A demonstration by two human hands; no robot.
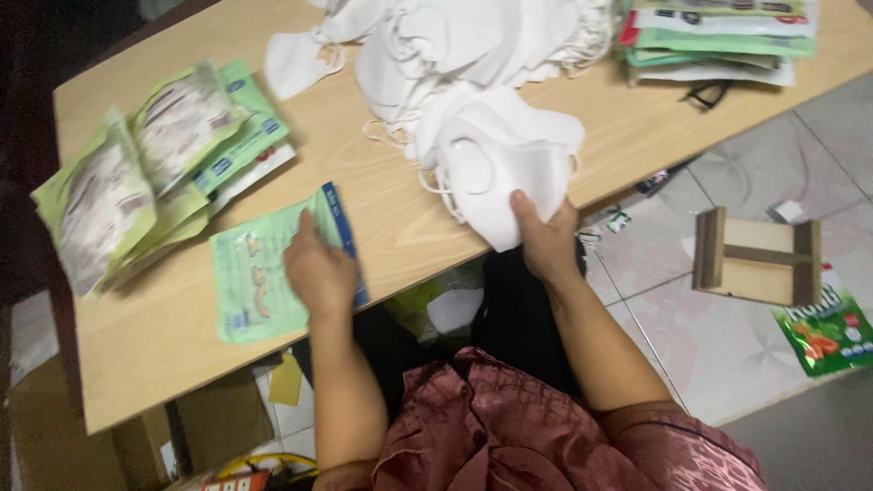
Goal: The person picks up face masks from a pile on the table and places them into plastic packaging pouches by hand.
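My right hand (546, 238) is pinching a white folded mask (509, 177) at the table's (409, 218) near edge, its long axis running toward the far edge. My left hand (318, 273) is pressing flat on a green pouch (255, 273). Light wood top, tiled floor (727, 364) littered.

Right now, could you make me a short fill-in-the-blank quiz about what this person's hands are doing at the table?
1. The right hand grips a stack of white ____.
2. The left hand rests on a flat ____ pouch.
3. The filled pouches lie to the ____ of that hand.
4. The table top is made of ____.

Missing words: masks; green; left; wood
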